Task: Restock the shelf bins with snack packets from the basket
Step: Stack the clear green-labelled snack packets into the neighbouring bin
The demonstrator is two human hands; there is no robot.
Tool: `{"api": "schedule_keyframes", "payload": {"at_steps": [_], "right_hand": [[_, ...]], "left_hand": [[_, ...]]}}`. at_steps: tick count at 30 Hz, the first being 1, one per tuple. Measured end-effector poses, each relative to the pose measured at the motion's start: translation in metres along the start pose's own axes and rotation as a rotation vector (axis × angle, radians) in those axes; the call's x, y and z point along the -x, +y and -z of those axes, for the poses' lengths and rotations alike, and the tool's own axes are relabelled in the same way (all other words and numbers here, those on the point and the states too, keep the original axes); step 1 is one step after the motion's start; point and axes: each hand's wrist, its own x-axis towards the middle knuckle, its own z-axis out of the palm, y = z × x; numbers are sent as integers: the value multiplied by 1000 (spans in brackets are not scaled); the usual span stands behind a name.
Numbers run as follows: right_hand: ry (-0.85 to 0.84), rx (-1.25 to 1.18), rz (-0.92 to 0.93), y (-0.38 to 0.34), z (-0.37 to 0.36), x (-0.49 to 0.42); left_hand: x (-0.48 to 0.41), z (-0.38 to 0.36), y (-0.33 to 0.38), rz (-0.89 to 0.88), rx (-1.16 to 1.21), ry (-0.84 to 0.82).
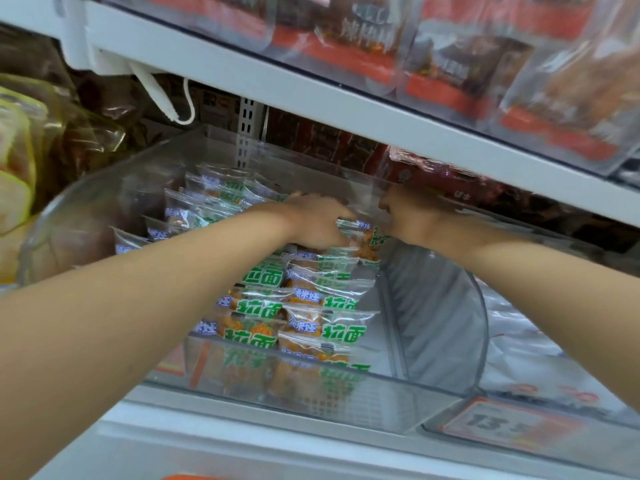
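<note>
At the lower right of the frame an orange price tag (512,424) is seen on the shelf edge. Just above it, a clear bin (398,403) is filled with rows of green and white snack packets (304,306). Further in, at the centre, one top packet (363,237) is gripped at its left end by the curled fingers of the left hand (311,220). Its right end is touched by the right hand (412,220), but those fingers are hidden, so a grip cannot be told. Across the top, red packs (443,88) are lined up on the upper shelf (311,97).
</note>
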Motion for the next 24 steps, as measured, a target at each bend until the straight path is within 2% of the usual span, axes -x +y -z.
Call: {"api": "schedule_keyframes", "payload": {"at_steps": [5,8,11,16,19,24], "right_hand": [[46,-155,66,-17,18,38],[87,-242,47,-35,32,75],[239,-362,87,-50,35,112],[413,-522,120,-70,37,183],[366,-580,92,-82,23,231],[-41,-669,41,-104,-37,304]], "left_hand": [[27,10,7,35,232,85],[54,12,21,83,195,186],[90,10,41,67,172,355],[162,11,86,142,165,593],[202,-7,105,232,196,478],[252,-78,123,430,313,80]]}}
